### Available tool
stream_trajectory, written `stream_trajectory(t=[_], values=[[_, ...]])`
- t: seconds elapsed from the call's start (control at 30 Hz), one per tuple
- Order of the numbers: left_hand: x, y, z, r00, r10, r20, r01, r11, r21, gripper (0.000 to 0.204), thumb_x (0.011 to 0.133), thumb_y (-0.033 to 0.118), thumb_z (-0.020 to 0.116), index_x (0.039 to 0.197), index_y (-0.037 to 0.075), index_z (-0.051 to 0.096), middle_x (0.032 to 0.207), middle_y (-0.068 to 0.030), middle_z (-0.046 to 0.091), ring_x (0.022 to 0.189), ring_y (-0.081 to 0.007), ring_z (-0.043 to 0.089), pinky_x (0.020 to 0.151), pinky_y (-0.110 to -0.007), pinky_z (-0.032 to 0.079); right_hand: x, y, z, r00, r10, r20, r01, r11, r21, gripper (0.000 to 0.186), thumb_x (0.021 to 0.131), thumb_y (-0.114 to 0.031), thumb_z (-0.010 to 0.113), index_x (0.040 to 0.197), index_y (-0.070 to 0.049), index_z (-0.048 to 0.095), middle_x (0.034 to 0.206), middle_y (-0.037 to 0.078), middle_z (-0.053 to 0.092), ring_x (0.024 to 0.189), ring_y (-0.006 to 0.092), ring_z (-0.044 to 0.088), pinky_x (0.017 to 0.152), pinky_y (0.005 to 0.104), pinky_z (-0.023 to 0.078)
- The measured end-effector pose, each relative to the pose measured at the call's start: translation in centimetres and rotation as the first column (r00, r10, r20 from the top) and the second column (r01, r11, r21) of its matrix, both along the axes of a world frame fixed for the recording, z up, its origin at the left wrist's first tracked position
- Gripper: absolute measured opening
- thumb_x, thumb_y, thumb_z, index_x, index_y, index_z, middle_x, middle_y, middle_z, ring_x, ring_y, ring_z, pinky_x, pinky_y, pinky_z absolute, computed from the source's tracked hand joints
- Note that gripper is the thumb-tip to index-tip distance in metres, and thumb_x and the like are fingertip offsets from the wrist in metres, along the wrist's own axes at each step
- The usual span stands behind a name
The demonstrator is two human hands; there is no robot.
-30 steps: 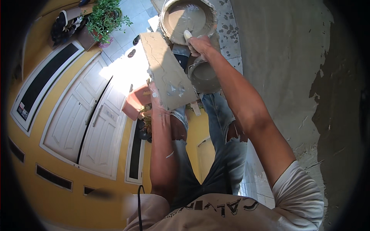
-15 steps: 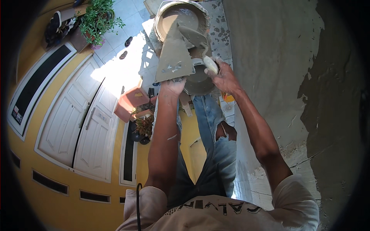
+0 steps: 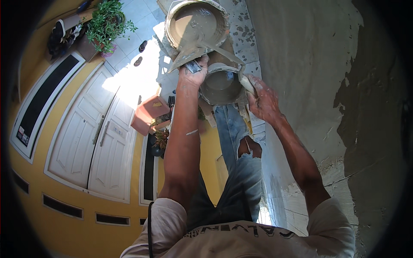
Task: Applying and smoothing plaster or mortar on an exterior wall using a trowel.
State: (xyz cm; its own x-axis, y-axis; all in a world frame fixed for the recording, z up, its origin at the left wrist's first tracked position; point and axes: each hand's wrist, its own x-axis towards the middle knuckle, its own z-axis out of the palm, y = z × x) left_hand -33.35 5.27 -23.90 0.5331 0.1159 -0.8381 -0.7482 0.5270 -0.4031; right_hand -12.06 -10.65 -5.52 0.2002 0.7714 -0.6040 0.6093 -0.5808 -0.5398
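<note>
Gripping board (image 3: 185, 56) over bucket's (image 3: 224, 26) near rim: left hand (image 3: 198, 73), fingers clenched on its back. Right hand (image 3: 264, 103), near-right of bucket, fingers around trowel (image 3: 226, 55) handle. Pail (image 3: 209, 98) nearside of bucket.

Blown-out glare on floor (image 3: 145, 79), dark edges.

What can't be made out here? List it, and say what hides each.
All in the head view:
Left knee: hidden behind the left forearm.
Depth of the mix in the large bucket: its cloudy surface hides the bottom.
Whether the trowel in the right hand touches the board in the left hand: they overlap.
Plastered wall: right end lost in the dark picture rim.
</note>
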Motion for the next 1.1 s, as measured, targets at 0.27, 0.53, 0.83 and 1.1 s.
stream_trajectory(t=[0.27,0.53,0.83,1.1], values=[[0.6,0.2,4.4,0.952,-0.147,-0.268,0.155,0.988,0.007,0.025,0.101,0.025,0.056,0.112,0.003,0.060,0.098,-0.0144,0.064,0.082,-0.0261,0.061,0.058,-0.030,0.055,4.7,7.1,-2.9,-0.156,-0.735,-0.660,0.317,0.596,-0.738,0.056,0.104,-0.029,0.053,0.147,0.006,0.047,0.072,0.006,0.057,0.046,0.0091,0.046,0.041,0.0241,0.040],[1.4,-0.3,3.9,0.974,-0.068,-0.215,0.045,0.993,-0.112,0.034,0.104,0.029,0.053,0.127,0.005,0.061,0.122,-0.0151,0.068,0.110,-0.0333,0.067,0.091,-0.050,0.062,6.0,3.4,-5.3,-0.513,-0.690,-0.512,0.047,0.573,-0.819,0.061,0.111,-0.039,0.032,0.146,0.010,0.043,0.066,0.008,0.051,0.035,0.0108,0.035,0.032,0.0233,0.031],[1.5,-0.7,4.5,0.963,-0.166,-0.213,0.180,0.982,0.048,0.035,0.104,0.029,0.053,0.129,0.005,0.060,0.123,-0.0151,0.068,0.112,-0.0334,0.067,0.092,-0.048,0.061,8.9,4.2,5.5,0.630,-0.537,-0.562,0.192,0.808,-0.557,0.047,0.101,-0.029,0.062,0.138,0.000,0.059,0.079,0.012,0.068,0.057,0.0148,0.059,0.056,0.0318,0.053],[1.8,0.8,5.9,0.897,-0.361,-0.255,0.406,0.902,0.150,0.044,0.106,0.035,0.051,0.137,0.004,0.055,0.128,-0.0173,0.065,0.113,-0.0332,0.067,0.092,-0.049,0.062,4.5,5.8,0.3,0.971,0.191,-0.147,-0.207,0.972,-0.107,0.051,0.083,-0.012,0.069,0.134,-0.010,0.068,0.116,0.019,0.074,0.099,0.0384,0.071,0.095,0.0424,0.056]])
